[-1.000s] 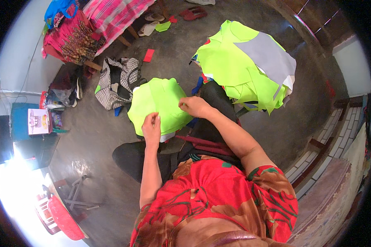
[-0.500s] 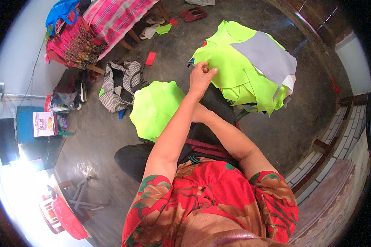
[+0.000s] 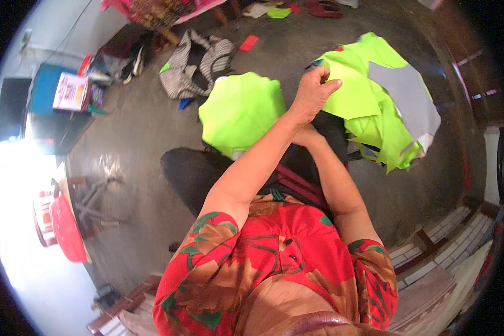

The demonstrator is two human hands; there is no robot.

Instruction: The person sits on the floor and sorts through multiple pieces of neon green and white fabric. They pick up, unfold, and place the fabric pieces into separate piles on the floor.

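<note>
My left hand [image 3: 315, 92] reaches across to the left edge of a heap of neon yellow-green fabric pieces [image 3: 369, 67]. Its thumb and fingers are bent together at a flat, paler fabric piece [image 3: 350, 95] there, which they seem to pinch. A large grey patch of cloth [image 3: 400, 92] lies over the heap's right side. My right hand [image 3: 305, 134] is below the left wrist, mostly covered by the left forearm, so its fingers do not show. A second, smaller pile of neon fabric [image 3: 241, 109] lies left of my forearms, by my bent knee.
A checked grey cloth bag or garment [image 3: 185, 70] lies on the floor beyond the small pile, near a red scrap [image 3: 249, 43]. At the left stand a teal cabinet [image 3: 47, 89] and a red chair [image 3: 67, 229]. Low tiled edging [image 3: 453, 241] runs at the right.
The view has turned, so the floor things appear shifted right and upward. My left hand stays at the heap's left edge, where a flat, paler fabric piece now shows beside the thumb.
</note>
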